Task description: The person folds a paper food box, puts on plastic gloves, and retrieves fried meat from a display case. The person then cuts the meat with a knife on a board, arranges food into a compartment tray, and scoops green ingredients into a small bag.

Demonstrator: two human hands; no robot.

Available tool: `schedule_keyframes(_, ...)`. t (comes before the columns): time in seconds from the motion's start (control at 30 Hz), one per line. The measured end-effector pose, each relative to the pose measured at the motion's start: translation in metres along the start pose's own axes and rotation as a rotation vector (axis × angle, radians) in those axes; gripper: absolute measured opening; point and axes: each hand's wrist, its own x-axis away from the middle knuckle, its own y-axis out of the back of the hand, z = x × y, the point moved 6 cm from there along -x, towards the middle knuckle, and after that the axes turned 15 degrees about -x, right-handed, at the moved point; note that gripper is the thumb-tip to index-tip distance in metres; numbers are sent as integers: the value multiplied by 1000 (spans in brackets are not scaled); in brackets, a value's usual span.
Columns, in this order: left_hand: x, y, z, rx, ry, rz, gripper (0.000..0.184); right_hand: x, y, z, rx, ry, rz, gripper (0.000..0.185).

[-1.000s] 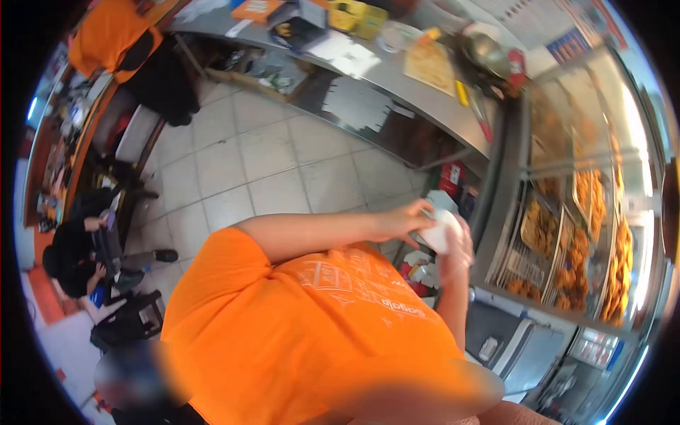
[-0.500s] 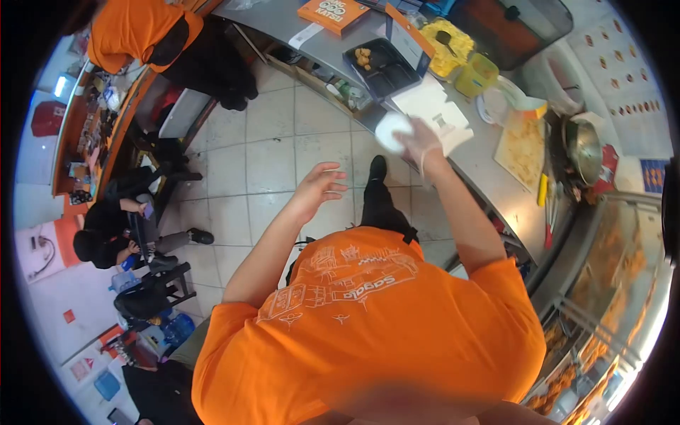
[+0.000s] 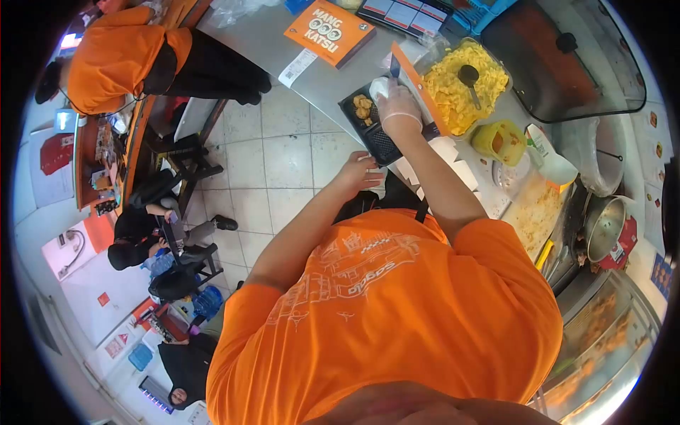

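Observation:
My right hand (image 3: 398,110), in a clear plastic glove, is closed around a white rounded thing (image 3: 381,86) over the far part of a black compartment tray (image 3: 374,142). What the white thing is I cannot make out. Small fried brown pieces (image 3: 363,110) lie in the tray's left compartment. At the tray's near corner is my left hand (image 3: 358,173), its fingers curled against the edge. An upright orange carton flap (image 3: 419,85) stands just right of my right hand.
Behind the tray lies an orange printed box (image 3: 329,32). To the right are a tub of yellow shreds (image 3: 453,74) with a dark scoop, a yellow-green container (image 3: 499,142), a crumb-covered board (image 3: 535,216) and a metal pan (image 3: 605,227). A person in orange (image 3: 127,64) leans at a left counter.
My right hand has carried the white thing forward from the counter's edge to over the tray. My left hand has gone from open in the air to the tray's corner. My view has moved closer.

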Motion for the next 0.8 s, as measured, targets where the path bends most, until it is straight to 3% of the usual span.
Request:
schedule_keyframes(0.03, -7, -8, -4, -1, 4, 0, 52, -1, -8, -8, -2, -3, 2, 58)
schedule_keyframes(0.1, -17, -18, -11, -42, 13, -43, 56, -1, -9, -10, 168, 250, -306, 48)
schedule_keyframes(0.23, -32, -16, -11, -85, -62, -84, 48, -6, -2, -8, 237, 171, -370, 40)
schedule_keyframes(0.4, -41, -7, -6, -197, -150, -145, 51, -2, 8, 3, 146, 107, -134, 34)
schedule_keyframes(0.43, -43, -3, -4, -210, -190, -151, 55, -3, 0, -1, 142, 91, -146, 34)
schedule_keyframes(0.5, -42, 3, -3, -187, -213, -147, 55, -1, -13, 8, 266, 355, -330, 33)
schedule_keyframes(0.57, -44, -1, -16, -142, -249, -127, 56, 6, -1, 27, 349, 347, -389, 37)
schedule_keyframes(0.63, -43, 6, -19, -131, -265, -199, 57, 14, 10, 35, 254, 166, -123, 49)
schedule_keyframes(0.7, -57, 17, -23, -144, -371, -200, 61, 48, 31, 38, -34, 242, -241, 44)
schedule_keyframes(0.77, -62, 30, -28, -126, -386, -189, 65, 110, 35, 21, -391, 460, -294, 35)
schedule_keyframes(0.8, -67, 41, -25, -95, -389, -141, 65, 157, 32, 10, -188, 894, -505, 31)
